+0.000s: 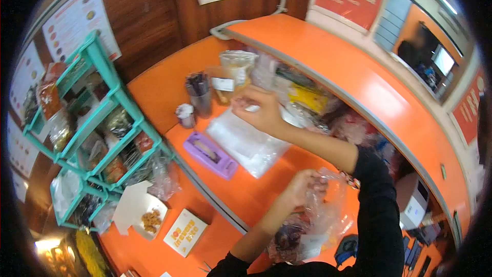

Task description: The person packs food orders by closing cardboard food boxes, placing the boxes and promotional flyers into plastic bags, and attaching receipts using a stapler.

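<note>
My left hand (303, 189) is closed on the gathered top of a clear plastic bag (333, 200). Dark contents and a white label show in the bag's lower part, close to my body. Farther forward, my right hand (259, 109) hovers over a stack of clear plastic sheets or bags (251, 143). Its fingers are curled into a pinch; a small whitish patch shows between them, and whether it is held cannot be made out. Left of the stack lies a purple tape dispenser (210, 155). Beyond the right hand stands a pouch with a white label (223, 84).
A dark cup of sticks (198, 95) and a small tub (185, 116) stand behind the dispenser. At left are teal stacked baskets (118, 97) of packets, an open box with food (151, 220) and a closed printed box (185, 232). An orange shelf (348, 66) overhangs packets at right.
</note>
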### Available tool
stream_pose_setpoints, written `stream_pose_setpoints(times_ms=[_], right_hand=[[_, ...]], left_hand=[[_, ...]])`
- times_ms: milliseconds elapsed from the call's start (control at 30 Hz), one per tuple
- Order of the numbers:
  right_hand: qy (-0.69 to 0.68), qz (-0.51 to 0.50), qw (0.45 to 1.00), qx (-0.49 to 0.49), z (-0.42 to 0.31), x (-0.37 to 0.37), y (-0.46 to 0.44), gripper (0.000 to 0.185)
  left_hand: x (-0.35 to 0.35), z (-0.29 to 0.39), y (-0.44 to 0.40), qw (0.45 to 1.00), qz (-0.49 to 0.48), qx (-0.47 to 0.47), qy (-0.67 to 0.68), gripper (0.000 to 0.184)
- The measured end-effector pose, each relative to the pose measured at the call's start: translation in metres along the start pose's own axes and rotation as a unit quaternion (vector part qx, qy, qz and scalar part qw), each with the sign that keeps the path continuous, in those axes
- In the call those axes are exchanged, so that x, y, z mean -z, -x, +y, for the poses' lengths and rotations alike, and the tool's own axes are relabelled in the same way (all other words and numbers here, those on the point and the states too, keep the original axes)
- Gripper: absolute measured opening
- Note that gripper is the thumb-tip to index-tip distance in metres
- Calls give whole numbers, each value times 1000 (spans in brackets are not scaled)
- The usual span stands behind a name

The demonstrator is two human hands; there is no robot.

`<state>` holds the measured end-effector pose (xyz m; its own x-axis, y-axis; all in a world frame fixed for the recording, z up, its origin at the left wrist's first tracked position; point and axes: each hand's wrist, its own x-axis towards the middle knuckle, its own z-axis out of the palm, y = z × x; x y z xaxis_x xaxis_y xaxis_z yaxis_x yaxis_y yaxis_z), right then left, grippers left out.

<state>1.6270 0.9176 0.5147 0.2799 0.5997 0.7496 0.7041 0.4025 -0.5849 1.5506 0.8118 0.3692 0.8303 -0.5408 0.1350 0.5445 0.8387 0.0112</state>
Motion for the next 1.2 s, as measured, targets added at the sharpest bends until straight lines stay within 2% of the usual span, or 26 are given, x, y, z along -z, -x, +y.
stream_pose_setpoints(times_ms=[33, 100, 167, 233, 333, 433, 467, 533, 600, 667, 800, 833, 900, 967, 1000, 1067, 1100, 1167, 1200], right_hand=[[-23, 20, 999, -28, -19, 29, 18, 10], [-44, 59, 991, -113, -72, 92, 64, 9], [46, 132, 981, -137, -107, 142, 113, 8], [66, 206, 950, -226, -128, 175, 161, 11], [48, 227, 946, -227, -138, 190, 205, 11], [41, 196, 953, -226, -125, 182, 227, 10], [49, 190, 958, -211, -110, 180, 235, 11], [72, 181, 962, -191, -88, 176, 242, 13], [110, 177, 963, -169, -86, 173, 239, 15], [141, 186, 960, -151, -89, 171, 235, 15], [141, 205, 959, -137, -87, 166, 236, 16], [146, 209, 958, -130, -86, 165, 238, 16], [158, 224, 955, -118, -90, 165, 238, 17], [177, 248, 947, -105, -89, 160, 240, 17], [186, 268, 938, -116, -88, 156, 242, 17], [152, 301, 934, -115, -85, 153, 242, 17], [159, 316, 928, -121, -84, 151, 241, 17], [82, 329, 925, -172, -80, 144, 240, 13], [89, 341, 920, -174, -77, 141, 237, 13]], left_hand=[[-9, 1, 3, 1000, 19, -13, -19, 21], [-34, -6, -2, 951, 271, -96, -109, 28], [-31, 2, 2, 993, 63, -50, -82, 36], [3, 6, -3, 993, 49, -65, -87, 43], [-27, -2, -6, 994, 23, -38, -96, 46], [-39, -5, -9, 991, 78, -36, -104, 50], [-19, 4, -8, 991, 77, -27, -111, 50], [41, 28, -9, 958, 170, -56, -224, 51], [-13, 11, -7, 935, 199, -47, -288, 47], [-31, 12, -2, 887, 191, -20, -420, 45], [-53, 10, -1, 842, 188, 0, -506, 36], [-76, -1, 0, 767, 251, 7, -591, 30], [-77, -1, -4, 677, 297, 30, -673, 28], [-53, 3, -8, 517, 326, -68, -789, 20], [-49, -5, -11, 517, 314, -46, -795, 20], [-82, -38, -19, 204, 320, -165, -910, 13], [-84, -44, -23, 206, 306, -154, -917, 13], [-84, -54, -25, 11, 339, -255, -905, 10], [-87, -55, -25, 14, 326, -251, -911, 10]])
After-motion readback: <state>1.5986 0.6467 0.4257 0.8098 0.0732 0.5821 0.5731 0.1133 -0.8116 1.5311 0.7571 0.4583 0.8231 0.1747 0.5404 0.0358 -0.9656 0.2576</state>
